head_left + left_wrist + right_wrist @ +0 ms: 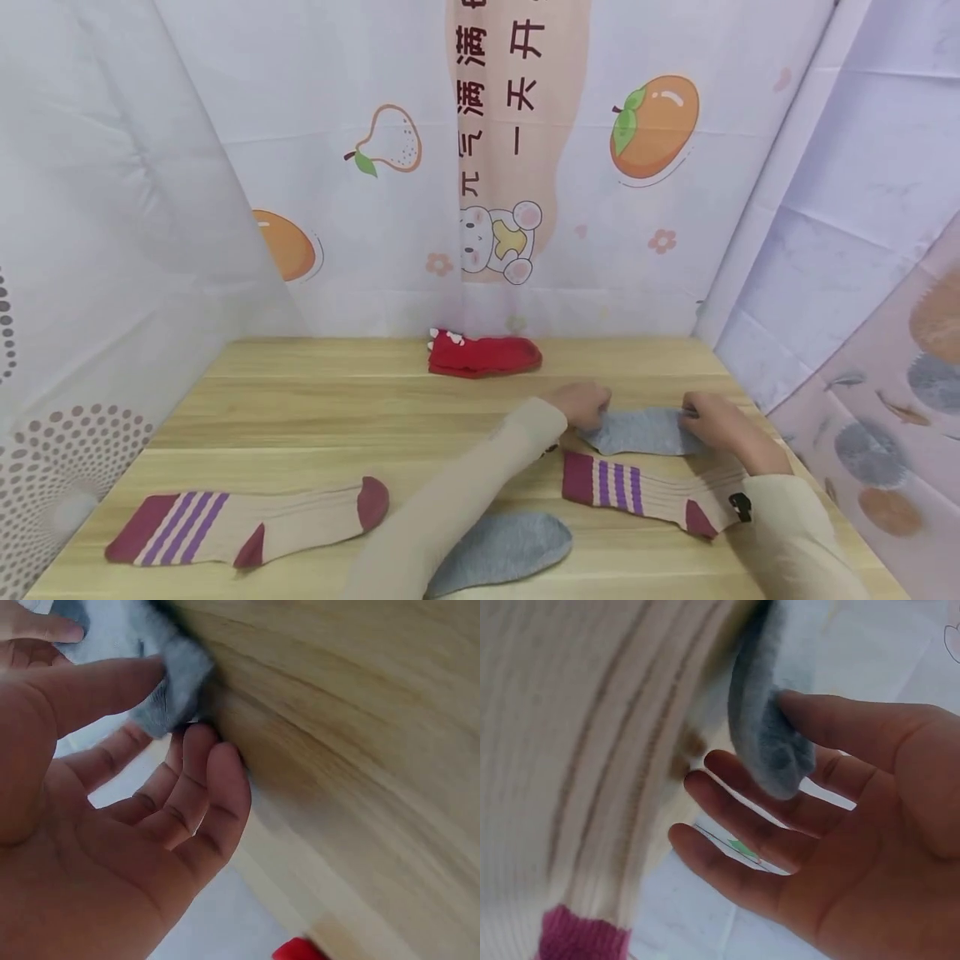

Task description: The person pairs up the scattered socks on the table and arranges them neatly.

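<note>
A light grey sock (pixel 643 431) lies stretched crosswise between both hands at the right side of the table. My left hand (pixel 583 406) pinches its left end; the left wrist view has the thumb and forefinger on the grey cloth (pixel 180 684), with the other fingers curved below. At the opposite end my right hand (pixel 722 423) grips it between thumb and fingers, and the right wrist view shows that grey end (pixel 769 742) folded in the pinch. Just nearer than this sock is a cream sock with purple stripes (pixel 656 497), partly covered by the right sleeve.
Another grey sock (pixel 513 550) lies partly under the left forearm. A matching cream striped sock (pixel 288 527) is at the front left of the wooden table (pixel 337 425). Near the back edge sits a red sock (pixel 487 357). Printed curtains (pixel 300 92) stand around the table.
</note>
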`<state>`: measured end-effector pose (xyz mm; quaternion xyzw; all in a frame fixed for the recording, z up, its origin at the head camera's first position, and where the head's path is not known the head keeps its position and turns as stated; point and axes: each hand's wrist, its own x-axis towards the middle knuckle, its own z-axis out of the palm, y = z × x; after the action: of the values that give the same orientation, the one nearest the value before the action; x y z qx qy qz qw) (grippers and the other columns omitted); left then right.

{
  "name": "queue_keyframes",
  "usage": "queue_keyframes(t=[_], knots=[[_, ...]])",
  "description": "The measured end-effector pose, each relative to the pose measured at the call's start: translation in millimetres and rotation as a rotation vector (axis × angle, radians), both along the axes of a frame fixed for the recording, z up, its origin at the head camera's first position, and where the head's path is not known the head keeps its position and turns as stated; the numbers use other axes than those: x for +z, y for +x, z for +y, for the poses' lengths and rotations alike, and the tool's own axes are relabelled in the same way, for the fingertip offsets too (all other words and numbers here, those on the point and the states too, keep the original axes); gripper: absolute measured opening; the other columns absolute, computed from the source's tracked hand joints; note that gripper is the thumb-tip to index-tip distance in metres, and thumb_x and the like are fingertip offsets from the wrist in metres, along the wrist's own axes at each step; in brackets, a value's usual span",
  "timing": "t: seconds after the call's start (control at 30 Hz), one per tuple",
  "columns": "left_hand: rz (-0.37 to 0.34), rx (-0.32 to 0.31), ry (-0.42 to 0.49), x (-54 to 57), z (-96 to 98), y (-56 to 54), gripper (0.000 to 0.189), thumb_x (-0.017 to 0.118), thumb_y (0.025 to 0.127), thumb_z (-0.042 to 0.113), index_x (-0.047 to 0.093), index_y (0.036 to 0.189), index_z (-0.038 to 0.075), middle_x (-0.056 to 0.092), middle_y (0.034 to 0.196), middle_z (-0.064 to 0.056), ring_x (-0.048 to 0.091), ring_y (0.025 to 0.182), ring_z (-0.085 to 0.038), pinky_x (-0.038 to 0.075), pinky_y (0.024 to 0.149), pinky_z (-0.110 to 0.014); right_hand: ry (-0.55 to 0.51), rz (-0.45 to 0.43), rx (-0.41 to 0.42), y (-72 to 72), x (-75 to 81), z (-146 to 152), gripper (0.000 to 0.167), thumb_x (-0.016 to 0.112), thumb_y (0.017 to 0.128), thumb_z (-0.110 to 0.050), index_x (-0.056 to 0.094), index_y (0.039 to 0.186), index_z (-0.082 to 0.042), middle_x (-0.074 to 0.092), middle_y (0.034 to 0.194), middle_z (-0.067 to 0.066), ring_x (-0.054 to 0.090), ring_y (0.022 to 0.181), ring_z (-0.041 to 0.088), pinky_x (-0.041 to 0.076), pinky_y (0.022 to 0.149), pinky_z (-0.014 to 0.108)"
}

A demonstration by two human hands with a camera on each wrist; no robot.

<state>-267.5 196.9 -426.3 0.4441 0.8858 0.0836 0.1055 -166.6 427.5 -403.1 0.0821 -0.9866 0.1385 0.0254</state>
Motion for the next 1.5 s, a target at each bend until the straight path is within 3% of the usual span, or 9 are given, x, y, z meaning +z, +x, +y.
queue_keyframes(t=[0.13,0.23,0.43,0.67,0.87,1.07,1.2,1.5], knots=[[-0.244,-0.028,0.142,8.5,-12.7,-4.0,0.007,0.064,0.092,0.01,0.058,0.095,0.012,0.057,0.091,0.003,0.052,0.074,-0.008,0.043,0.065,-0.02,-0.02,0.036,-0.012,0.3,2.5,0.0,0.009,0.064,0.089,-0.001,0.058,0.082,0.0,0.054,0.071,0.003,0.045,0.064,0.016,0.041,0.058,0.036],[-0.358,-0.016,0.222,12.0,-21.7,-9.0,0.013,0.067,0.093,0.015,0.057,0.1,0.011,0.057,0.095,0.003,0.054,0.075,-0.007,0.046,0.068,-0.02,-0.043,0.066,-0.004,-0.8,3.5,0.7,0.008,0.063,0.089,0.0,0.058,0.082,0.001,0.055,0.07,0.003,0.046,0.062,0.016,0.041,0.057,0.036],[-0.311,-0.037,0.293,15.3,-38.7,-19.9,0.029,0.07,0.092,0.017,0.06,0.117,0.007,0.063,0.116,-0.005,0.06,0.098,-0.011,0.047,0.081,-0.02,-0.034,0.105,0.011,-2.7,11.7,3.4,0.007,0.065,0.088,0.0,0.06,0.086,0.004,0.062,0.073,0.009,0.051,0.063,0.018,0.044,0.058,0.04],[-0.45,0.0,0.426,8.2,-72.1,-31.0,0.025,0.07,0.093,0.017,0.063,0.114,0.006,0.069,0.101,-0.004,0.067,0.075,-0.009,0.054,0.068,-0.022,-0.054,0.08,0.027,-2.8,20.0,-5.5,0.007,0.066,0.091,-0.004,0.062,0.09,0.001,0.064,0.074,0.003,0.056,0.065,0.015,0.048,0.062,0.041],[-0.481,0.026,0.486,16.5,-102.6,-32.3,0.028,0.072,0.093,0.017,0.065,0.117,0.005,0.074,0.096,-0.004,0.069,0.073,-0.009,0.057,0.068,-0.025,-0.068,0.14,0.066,-2.6,25.4,-21.1,0.005,0.067,0.091,-0.004,0.062,0.089,-0.003,0.059,0.071,-0.002,0.049,0.063,0.012,0.043,0.061,0.037],[-0.47,0.036,0.465,28.1,-135.3,-18.4,0.032,0.071,0.094,0.017,0.06,0.122,0.007,0.072,0.093,0.0,0.069,0.068,-0.016,0.057,0.067,-0.027,-0.099,0.101,0.093,0.6,35.6,-37.8,0.004,0.064,0.094,-0.004,0.061,0.095,-0.002,0.057,0.069,-0.003,0.047,0.056,0.009,0.041,0.055,0.031],[-0.434,0.01,0.49,34.2,-153.6,-7.1,0.028,0.068,0.095,0.016,0.06,0.121,0.008,0.07,0.089,0.0,0.068,0.065,-0.019,0.057,0.064,-0.028,-0.091,0.098,0.111,2.4,42.4,-47.7,0.005,0.064,0.094,-0.005,0.061,0.098,-0.002,0.057,0.069,-0.004,0.046,0.055,0.008,0.04,0.053,0.029],[-0.363,-0.02,0.482,31.9,-191.5,14.5,0.02,0.065,0.098,0.02,0.058,0.116,0.014,0.058,0.061,0.002,0.056,0.053,-0.013,0.05,0.059,-0.025,-0.112,0.07,0.177,9.2,45.9,-74.8,0.004,0.066,0.094,-0.007,0.063,0.096,-0.005,0.054,0.066,-0.007,0.043,0.051,0.005,0.039,0.049,0.027]])
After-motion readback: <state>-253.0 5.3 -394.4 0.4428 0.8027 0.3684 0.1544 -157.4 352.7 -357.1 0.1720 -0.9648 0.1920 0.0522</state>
